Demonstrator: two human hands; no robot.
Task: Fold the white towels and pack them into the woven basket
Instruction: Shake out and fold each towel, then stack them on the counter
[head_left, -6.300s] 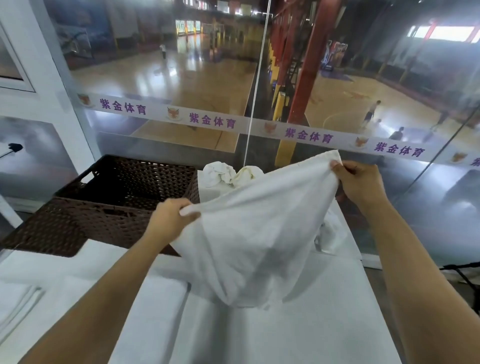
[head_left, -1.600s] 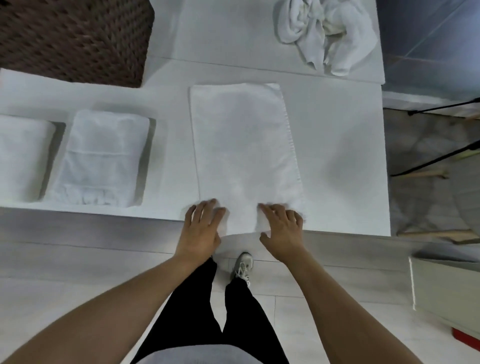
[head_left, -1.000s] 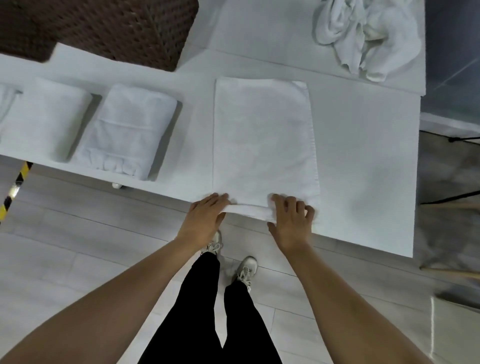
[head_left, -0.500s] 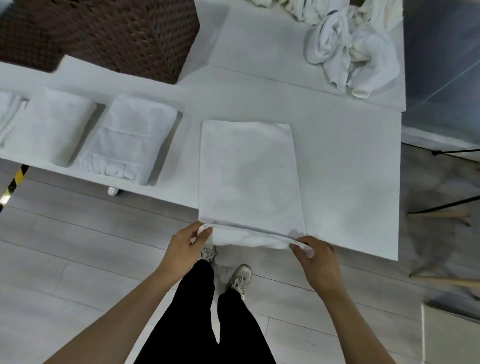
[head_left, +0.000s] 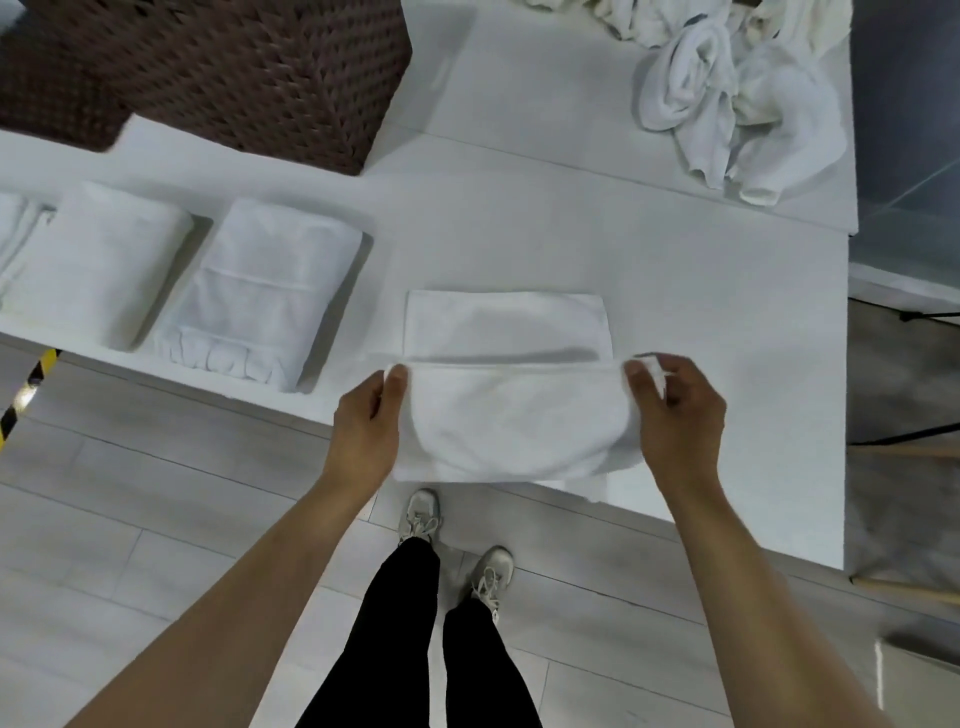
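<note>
**Towel half-folded at the table's near edge**

Both hands hold one white towel (head_left: 511, 415) at the near edge of the table (head_left: 727, 322), right of its middle. The left hand (head_left: 366, 431) pinches the towel's left corner between thumb and curled fingers; the right hand (head_left: 675, 415) pinches the right corner the same way. The lifted near part is raised and carried toward the far side, bowing in a curve between the two hands, while the far part lies flat on the table beyond it, its far edge straight.

Two folded towels lie along the near edge to the left: one (head_left: 260, 291) just beside the held towel, another (head_left: 98, 260) further left, with the edge of a third piece of cloth (head_left: 13, 239) at the frame's left border. The basket (head_left: 249, 78), dark brown and woven, stands at the far left of the table, behind the folded towels. A heap (head_left: 727, 98) of unfolded white towels sits at the far right corner.

Below the table's edge the person's black trousers (head_left: 400, 623) and pale shoes (head_left: 421, 514) show on a grey plank floor (head_left: 130, 493).
</note>
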